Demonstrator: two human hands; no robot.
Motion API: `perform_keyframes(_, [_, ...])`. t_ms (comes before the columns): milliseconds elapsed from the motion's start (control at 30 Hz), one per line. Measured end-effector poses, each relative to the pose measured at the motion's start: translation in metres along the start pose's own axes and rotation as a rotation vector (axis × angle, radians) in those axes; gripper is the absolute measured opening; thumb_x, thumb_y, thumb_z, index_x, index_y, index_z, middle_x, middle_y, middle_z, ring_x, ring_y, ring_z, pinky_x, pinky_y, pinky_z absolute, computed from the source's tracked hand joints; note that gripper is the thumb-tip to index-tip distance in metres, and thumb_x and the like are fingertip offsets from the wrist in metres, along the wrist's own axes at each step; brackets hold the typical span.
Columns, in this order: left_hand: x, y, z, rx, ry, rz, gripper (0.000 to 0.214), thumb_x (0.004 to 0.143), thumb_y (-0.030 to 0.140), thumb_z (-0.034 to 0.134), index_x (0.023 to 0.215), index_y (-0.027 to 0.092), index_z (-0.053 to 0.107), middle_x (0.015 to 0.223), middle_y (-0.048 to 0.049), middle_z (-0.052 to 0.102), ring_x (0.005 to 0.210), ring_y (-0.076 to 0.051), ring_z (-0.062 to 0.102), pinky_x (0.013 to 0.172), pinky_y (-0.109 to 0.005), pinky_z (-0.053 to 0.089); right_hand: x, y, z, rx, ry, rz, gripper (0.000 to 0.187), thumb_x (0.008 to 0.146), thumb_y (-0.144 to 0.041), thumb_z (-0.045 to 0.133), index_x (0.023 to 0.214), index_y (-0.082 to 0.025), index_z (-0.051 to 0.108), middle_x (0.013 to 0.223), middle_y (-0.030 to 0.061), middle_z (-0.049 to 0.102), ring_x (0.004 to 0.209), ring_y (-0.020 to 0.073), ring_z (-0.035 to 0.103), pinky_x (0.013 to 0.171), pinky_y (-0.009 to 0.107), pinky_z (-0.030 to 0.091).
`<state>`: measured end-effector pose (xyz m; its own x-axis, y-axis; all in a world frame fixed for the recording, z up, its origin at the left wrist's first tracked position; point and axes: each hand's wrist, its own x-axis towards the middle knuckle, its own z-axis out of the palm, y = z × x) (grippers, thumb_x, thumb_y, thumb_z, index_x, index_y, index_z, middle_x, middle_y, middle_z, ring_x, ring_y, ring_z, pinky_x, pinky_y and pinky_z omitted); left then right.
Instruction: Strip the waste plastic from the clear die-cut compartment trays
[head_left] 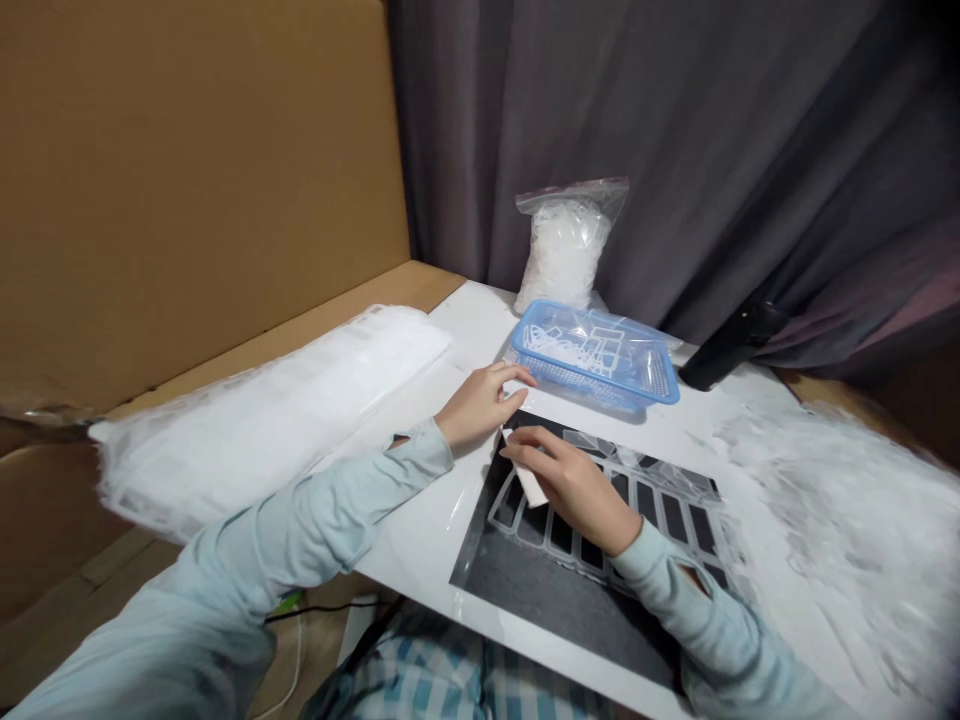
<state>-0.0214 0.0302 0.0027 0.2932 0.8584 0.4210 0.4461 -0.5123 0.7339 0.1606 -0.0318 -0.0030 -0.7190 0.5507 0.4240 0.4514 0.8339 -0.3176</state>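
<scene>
Two hands over a dark felt mat (555, 590), one pinching a white strip (531, 485).
Right hand (574, 490) grips it between pressed fingers (strip partly hidden), just above a clear plastic frame (570, 553); left hand (480, 405), fingers loosely curled, sits near a blue plastic basket (592, 392).

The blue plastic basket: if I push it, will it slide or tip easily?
The blue plastic basket looks light: thin mesh walls, and only a loose heap of white plastic frames inside. It probably slides easily on the glossy white board, and its low, wide shape makes tipping unlikely.
</scene>
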Motion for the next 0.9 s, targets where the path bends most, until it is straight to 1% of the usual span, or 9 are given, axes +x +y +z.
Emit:
perform_keyframes(133, [0.0003,-0.0048,0.0,0.029,0.023,0.034,0.014,0.088,0.016,0.056,0.095,0.019,0.068,0.113,-0.002,0.066,0.056,-0.007,0.044,0.066,-0.025,0.043,-0.0035,0.0017,0.0026,0.222,0.069,0.073,0.025,0.095,-0.006,0.043,0.109,-0.02,0.058,0.119,0.0107,0.058,0.106,0.0187,0.062,0.089,0.031,0.05])
perform_keyframes(267, [0.001,-0.0053,-0.0016,0.057,0.083,0.065,0.014,0.089,0.016,0.056,0.098,0.019,0.067,0.115,-0.0024,0.065,0.054,-0.006,0.042,0.066,-0.025,0.044,-0.0033,0.0016,0.0043,0.257,0.204,0.152,0.013,0.096,-0.013,0.05,0.094,-0.02,0.061,0.111,0.0097,0.061,0.099,0.0184,0.063,0.087,0.031,0.05])
perform_keyframes(400, [0.0013,-0.0039,-0.0022,0.069,0.132,0.095,0.016,0.09,0.016,0.055,0.102,0.019,0.065,0.118,-0.0035,0.063,0.055,-0.006,0.043,0.066,-0.025,0.045,-0.0026,0.005,0.0038,0.25,0.296,0.183,0.013,0.094,-0.012,0.055,0.094,-0.02,0.065,0.112,0.0095,0.066,0.102,0.0198,0.065,0.088,0.032,0.05])
perform_keyframes(467, [0.0012,-0.0036,-0.0018,0.074,0.136,0.107,0.015,0.09,0.015,0.055,0.102,0.018,0.064,0.118,-0.0041,0.062,0.055,-0.006,0.044,0.065,-0.024,0.046,-0.0028,0.0065,0.0033,0.285,0.288,0.194,0.014,0.093,-0.013,0.056,0.097,-0.021,0.067,0.116,0.0098,0.067,0.105,0.0202,0.065,0.09,0.033,0.05])
perform_keyframes(567, [0.001,-0.0038,-0.0011,0.081,0.132,0.12,0.015,0.089,0.014,0.056,0.101,0.018,0.064,0.117,-0.0044,0.063,0.056,-0.006,0.045,0.065,-0.024,0.046,-0.0027,0.0063,0.0031,0.371,0.232,0.227,0.015,0.093,-0.016,0.056,0.1,-0.021,0.069,0.122,0.0104,0.066,0.106,0.0204,0.066,0.091,0.034,0.051])
perform_keyframes(633, [0.0008,-0.0042,-0.0009,0.085,0.131,0.125,0.015,0.089,0.013,0.056,0.1,0.018,0.064,0.116,-0.0042,0.063,0.056,-0.007,0.045,0.065,-0.024,0.046,-0.0022,0.0057,0.0037,0.434,0.203,0.262,0.016,0.093,-0.019,0.057,0.103,-0.021,0.069,0.125,0.0107,0.065,0.109,0.021,0.065,0.093,0.035,0.05])
perform_keyframes(700, [0.0006,-0.0048,-0.0008,0.089,0.131,0.127,0.015,0.088,0.013,0.056,0.1,0.018,0.064,0.116,-0.0038,0.063,0.056,-0.007,0.045,0.065,-0.024,0.047,-0.0016,0.0062,0.0051,0.512,0.211,0.312,0.018,0.092,-0.021,0.057,0.106,-0.021,0.069,0.126,0.0108,0.065,0.116,0.022,0.062,0.098,0.037,0.048])
perform_keyframes(800, [0.0,-0.0059,-0.0005,0.098,0.136,0.128,0.015,0.088,0.012,0.056,0.099,0.018,0.064,0.115,-0.0032,0.063,0.055,-0.006,0.044,0.065,-0.024,0.047,-0.0014,0.0087,0.008,0.648,0.274,0.414,0.019,0.09,-0.024,0.057,0.105,-0.021,0.068,0.126,0.01,0.066,0.122,0.0231,0.058,0.106,0.042,0.042])
perform_keyframes(900, [-0.0004,-0.0072,-0.0003,0.11,0.147,0.128,0.015,0.088,0.011,0.056,0.099,0.019,0.064,0.114,-0.0026,0.063,0.054,-0.006,0.044,0.065,-0.025,0.046,-0.001,0.0092,0.0094,0.712,0.372,0.49,0.018,0.09,-0.027,0.058,0.104,-0.022,0.068,0.127,0.0088,0.065,0.125,0.0238,0.056,0.11,0.045,0.039])
